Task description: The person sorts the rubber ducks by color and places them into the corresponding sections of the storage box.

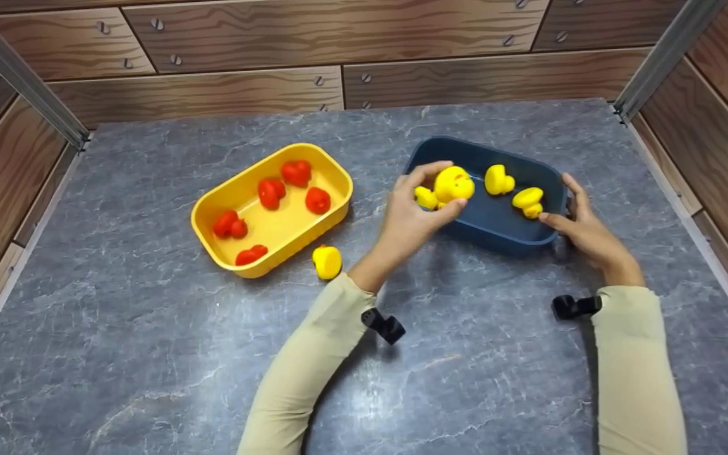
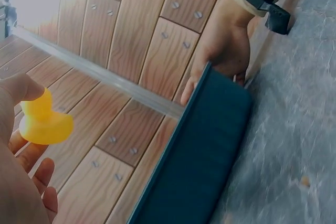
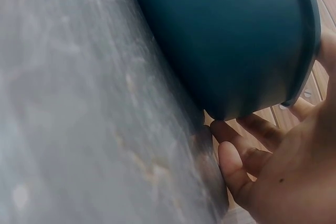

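My left hand (image 1: 402, 215) pinches a yellow rubber duck (image 1: 454, 184) between thumb and fingers, above the left end of a dark blue bin (image 1: 497, 241). In the left wrist view this duck (image 2: 46, 124) hangs from the thumb and fingers, its flat base showing. Inside the bin lie several more yellow ducks (image 1: 498, 180), one partly hidden behind the held duck. My right hand (image 1: 594, 237) grips the bin's right end, thumb at the rim and fingers along the outside. The right wrist view shows those fingers (image 3: 257, 129) against the bin's outer wall (image 3: 231, 45).
A yellow bin (image 1: 304, 243) on the left holds several small red toys (image 1: 271, 193). One more yellow duck (image 1: 327, 262) lies on the grey marbled table (image 1: 149, 354) between that bin and my left forearm. Wood-patterned panels (image 1: 339, 38) enclose the back and sides.
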The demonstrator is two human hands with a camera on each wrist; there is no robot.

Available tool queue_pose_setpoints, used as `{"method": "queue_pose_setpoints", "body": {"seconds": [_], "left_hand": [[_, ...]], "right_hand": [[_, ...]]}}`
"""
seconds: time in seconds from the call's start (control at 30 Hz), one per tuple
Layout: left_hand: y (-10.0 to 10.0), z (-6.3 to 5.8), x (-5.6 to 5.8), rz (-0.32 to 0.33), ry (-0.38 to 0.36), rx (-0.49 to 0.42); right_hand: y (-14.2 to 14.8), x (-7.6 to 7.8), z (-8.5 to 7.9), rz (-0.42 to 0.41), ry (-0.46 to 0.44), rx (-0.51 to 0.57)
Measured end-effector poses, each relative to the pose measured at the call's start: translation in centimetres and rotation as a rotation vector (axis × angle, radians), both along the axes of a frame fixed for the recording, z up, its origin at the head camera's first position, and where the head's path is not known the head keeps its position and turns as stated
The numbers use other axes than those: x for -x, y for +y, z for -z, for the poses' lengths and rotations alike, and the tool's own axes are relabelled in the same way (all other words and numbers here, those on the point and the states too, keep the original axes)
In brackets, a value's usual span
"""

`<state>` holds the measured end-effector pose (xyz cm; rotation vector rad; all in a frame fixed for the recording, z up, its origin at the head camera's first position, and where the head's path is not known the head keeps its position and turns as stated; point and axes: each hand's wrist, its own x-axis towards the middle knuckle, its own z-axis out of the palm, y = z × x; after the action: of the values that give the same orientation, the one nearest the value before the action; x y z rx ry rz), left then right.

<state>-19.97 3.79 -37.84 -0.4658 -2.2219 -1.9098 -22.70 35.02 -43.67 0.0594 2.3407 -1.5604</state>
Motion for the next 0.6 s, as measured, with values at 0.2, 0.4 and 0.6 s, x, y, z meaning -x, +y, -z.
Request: {"method": "queue_pose_setpoints", "body": {"seconds": [0.2, 0.4, 0.6], "left_hand": [[2.1, 0.1, -0.4, -0.052, 0.036, 0.021], [4.1, 0.3, -0.4, -0.07, 0.062, 0.046], [5.2, 0.4, 0.0, -0.058, 0.045, 0.029]], "right_hand": [[0.0, -0.1, 0.0, 0.0, 0.007, 0.012], [0.0, -0.2, 0.1, 0.005, 0.017, 0.031], [0.0, 0.0, 0.1, 0.027, 0.009, 0.029]]}}
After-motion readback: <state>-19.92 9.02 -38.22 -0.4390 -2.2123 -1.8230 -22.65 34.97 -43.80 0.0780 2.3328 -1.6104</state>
